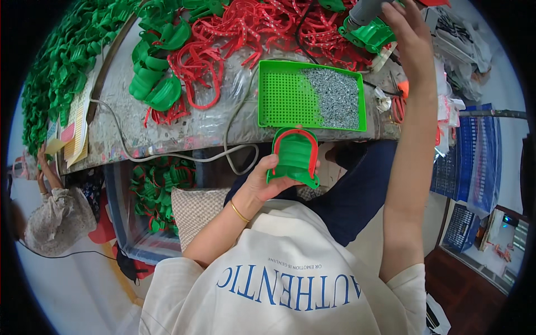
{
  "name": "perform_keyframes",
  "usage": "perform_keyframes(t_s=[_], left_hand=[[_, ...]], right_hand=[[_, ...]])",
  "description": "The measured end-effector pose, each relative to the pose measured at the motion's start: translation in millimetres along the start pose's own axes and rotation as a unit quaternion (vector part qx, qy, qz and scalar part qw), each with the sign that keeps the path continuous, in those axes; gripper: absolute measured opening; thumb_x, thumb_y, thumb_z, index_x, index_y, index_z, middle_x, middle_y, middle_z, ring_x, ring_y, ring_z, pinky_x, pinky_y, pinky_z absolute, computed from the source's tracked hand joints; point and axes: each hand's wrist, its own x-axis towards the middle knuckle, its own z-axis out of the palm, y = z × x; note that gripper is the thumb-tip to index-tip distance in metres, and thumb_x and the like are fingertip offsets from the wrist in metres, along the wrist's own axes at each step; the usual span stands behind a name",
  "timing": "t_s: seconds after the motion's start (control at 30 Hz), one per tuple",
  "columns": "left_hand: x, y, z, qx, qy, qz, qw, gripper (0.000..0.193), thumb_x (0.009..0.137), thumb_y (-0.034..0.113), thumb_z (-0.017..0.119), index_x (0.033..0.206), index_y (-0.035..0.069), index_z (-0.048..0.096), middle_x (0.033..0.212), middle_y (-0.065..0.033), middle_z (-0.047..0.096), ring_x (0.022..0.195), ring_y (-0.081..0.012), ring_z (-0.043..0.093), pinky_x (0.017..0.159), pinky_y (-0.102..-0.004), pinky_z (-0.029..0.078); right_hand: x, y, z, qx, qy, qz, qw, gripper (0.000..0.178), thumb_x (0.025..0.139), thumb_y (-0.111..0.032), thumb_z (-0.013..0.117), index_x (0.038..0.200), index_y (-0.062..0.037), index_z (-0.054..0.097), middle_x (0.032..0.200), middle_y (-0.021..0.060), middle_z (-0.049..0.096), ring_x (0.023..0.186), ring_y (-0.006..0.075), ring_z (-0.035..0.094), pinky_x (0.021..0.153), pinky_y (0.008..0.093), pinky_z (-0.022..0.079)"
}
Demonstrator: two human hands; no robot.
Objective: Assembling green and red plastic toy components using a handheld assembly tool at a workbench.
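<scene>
In front of my body, my left hand (265,181) is closed around a cupped green plastic piece (293,153). A red U-shaped strip (313,159) lines its rim. At the upper right my right arm is stretched far out. The fingers of my right hand (410,33) are at a grey cylindrical power screwdriver (368,11), which tilts over another green piece (373,36); the grip is partly cut off by the picture's edge. Just beyond the left hand lies a bright green tray (287,92), with many small silvery screws (338,97) heaped at its right side.
Red strips (245,33) and stacked green pieces (151,72) cover the table's far side. A pale cable (184,159) loops over the near edge. Below it stands a bin (125,223) of green-and-red pieces. Another person (61,220) sits at left; blue crates (463,162) stand right.
</scene>
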Motion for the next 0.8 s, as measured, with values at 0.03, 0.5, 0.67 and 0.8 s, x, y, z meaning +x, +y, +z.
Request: perform_keyframes(t_s=[0.03,0.5,0.67,0.8], left_hand=[[5,-3,0,-0.007,-0.025,-0.007,1.000,0.083,0.074,0.039,0.070,0.142,0.009,0.031,0.131,-0.0187,0.048,0.119,-0.0349,0.050,0.099,-0.0494,0.042],[4,-2,-9,-0.071,-0.001,-0.021,0.997,0.081,0.076,0.044,0.068,0.137,0.002,0.036,0.129,-0.0215,0.049,0.118,-0.0336,0.052,0.099,-0.0484,0.044],[8,-8,-11,-0.092,-0.004,-0.034,0.995,0.080,0.077,0.045,0.067,0.136,0.000,0.037,0.130,-0.0242,0.047,0.119,-0.0342,0.051,0.099,-0.0481,0.045],[9,-14,-13,-0.121,0.013,-0.036,0.992,0.080,0.077,0.044,0.067,0.135,-0.001,0.037,0.129,-0.0237,0.048,0.118,-0.0336,0.051,0.098,-0.0478,0.045]], right_hand=[[18,12,-22,-0.071,-0.091,-0.013,0.993,0.041,0.088,-0.024,0.063,0.118,0.0002,0.049,0.093,0.0080,0.059,0.090,0.0177,0.059,0.083,0.0315,0.046],[-58,-59,33,0.224,-0.290,0.134,0.921,0.040,0.083,-0.032,0.068,0.108,-0.0061,0.050,0.069,0.0006,0.044,0.064,0.0113,0.044,0.067,0.0285,0.041],[-85,-18,60,0.203,-0.021,0.107,0.973,0.019,0.085,-0.005,0.060,0.102,0.0008,0.054,0.064,0.0019,0.045,0.057,0.0126,0.047,0.057,0.0295,0.040],[-97,24,80,0.192,0.030,0.086,0.977,0.013,0.083,0.001,0.060,0.096,0.0009,0.056,0.064,0.0038,0.050,0.052,0.0127,0.047,0.053,0.0291,0.041]])
